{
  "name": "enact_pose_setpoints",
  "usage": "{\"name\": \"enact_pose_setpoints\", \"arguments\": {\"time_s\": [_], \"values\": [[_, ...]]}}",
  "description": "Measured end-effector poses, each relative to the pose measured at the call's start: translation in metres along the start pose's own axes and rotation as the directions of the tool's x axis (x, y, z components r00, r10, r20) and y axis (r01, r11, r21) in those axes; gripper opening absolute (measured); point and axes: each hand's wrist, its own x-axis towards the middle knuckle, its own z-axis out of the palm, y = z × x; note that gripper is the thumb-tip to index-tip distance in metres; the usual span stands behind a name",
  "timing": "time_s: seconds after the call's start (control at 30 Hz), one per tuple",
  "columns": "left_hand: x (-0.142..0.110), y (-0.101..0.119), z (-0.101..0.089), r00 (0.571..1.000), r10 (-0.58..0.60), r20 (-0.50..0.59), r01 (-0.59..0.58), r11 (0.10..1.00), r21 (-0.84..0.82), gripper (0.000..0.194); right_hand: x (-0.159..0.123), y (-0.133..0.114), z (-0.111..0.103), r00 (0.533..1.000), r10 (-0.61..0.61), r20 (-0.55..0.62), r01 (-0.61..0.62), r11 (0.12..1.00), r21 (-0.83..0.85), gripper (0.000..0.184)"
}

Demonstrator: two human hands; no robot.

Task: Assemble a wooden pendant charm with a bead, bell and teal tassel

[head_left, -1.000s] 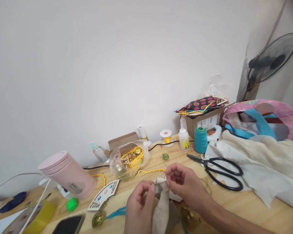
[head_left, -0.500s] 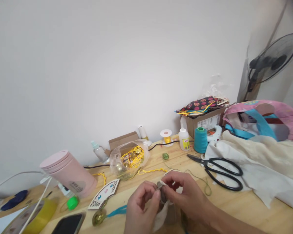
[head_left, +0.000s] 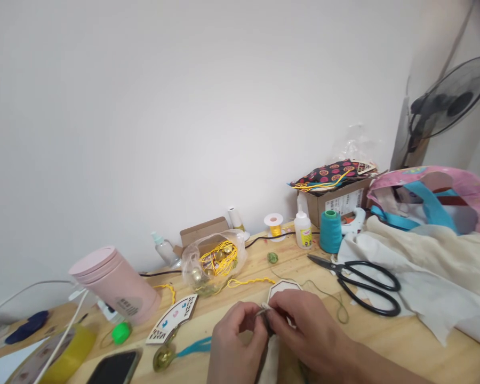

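Low in the view, my left hand (head_left: 238, 344) and my right hand (head_left: 304, 333) meet over the wooden table (head_left: 384, 341). Both pinch the top edge of a small beige cloth piece (head_left: 270, 357) that hangs down between them and is mostly hidden. A thin green thread (head_left: 336, 301) trails from the hands toward the right. Just behind the fingers lies a white wooden cut-out (head_left: 282, 290).
Black scissors (head_left: 364, 282) lie right of the hands beside cream fabric (head_left: 432, 266). A teal thread spool (head_left: 330, 230), a glue bottle (head_left: 304, 230), a bag of gold bells (head_left: 212, 261), a pink tumbler (head_left: 114, 285), a phone (head_left: 112, 368) and a fan-shaped cut-out (head_left: 172, 319) crowd the table.
Both hands have sunk lower and closer together with the cloth piece, uncovering the white cut-out behind them. The view has shifted slightly.
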Motion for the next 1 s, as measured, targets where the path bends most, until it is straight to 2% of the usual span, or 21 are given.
{"name": "enact_pose_setpoints", "arguments": {"time_s": [0.17,0.3,0.4,0.5,0.53,0.6,0.67,0.73,0.83,0.9,1.0], "values": [[0.000,-0.004,0.001,0.994,-0.107,-0.031,0.100,0.979,-0.179,0.011,0.001,0.001,0.000,0.998,0.060,0.030,-0.061,0.997,0.041,0.029],[0.000,-0.003,0.004,0.984,-0.172,0.039,0.173,0.908,-0.382,0.012,0.002,0.000,-0.002,0.997,0.065,0.047,-0.069,0.994,0.089,0.030],[-0.001,-0.001,0.011,0.983,-0.167,0.072,0.178,0.805,-0.566,0.015,0.001,-0.001,-0.004,0.999,0.041,0.029,-0.045,0.987,0.152,0.030],[-0.002,0.000,0.016,0.986,-0.110,0.121,0.163,0.739,-0.653,0.030,0.002,-0.001,-0.007,1.000,0.022,-0.018,-0.015,0.944,0.329,0.027],[-0.003,-0.001,0.017,0.985,-0.087,0.147,0.161,0.759,-0.631,0.033,0.003,0.000,-0.008,0.999,0.032,-0.039,-0.014,0.913,0.409,0.026],[-0.004,-0.003,0.015,0.984,-0.057,0.166,0.133,0.859,-0.494,0.026,0.006,0.001,-0.009,0.993,0.098,-0.073,-0.039,0.821,0.570,0.025],[-0.004,-0.005,0.010,0.992,-0.035,0.122,0.070,0.953,-0.294,0.017,0.009,0.002,-0.010,0.979,0.190,-0.067,-0.088,0.705,0.704,0.023],[-0.003,-0.006,0.004,0.999,0.013,0.031,-0.008,0.988,-0.153,0.021,0.012,0.004,-0.009,0.968,0.250,-0.029,-0.131,0.597,0.791,0.022],[-0.002,-0.003,-0.003,0.992,0.105,-0.075,-0.114,0.985,-0.127,0.022,0.014,0.006,-0.006,0.956,0.291,0.023,-0.172,0.498,0.850,0.024],[-0.002,-0.002,-0.005,0.986,0.143,-0.084,-0.154,0.978,-0.141,0.020,0.014,0.006,-0.005,0.943,0.329,0.049,-0.199,0.441,0.875,0.023],[-0.003,-0.001,-0.005,0.989,0.132,-0.064,-0.140,0.978,-0.153,0.019,0.015,0.005,-0.006,0.920,0.382,0.089,-0.225,0.329,0.917,0.023]]}}
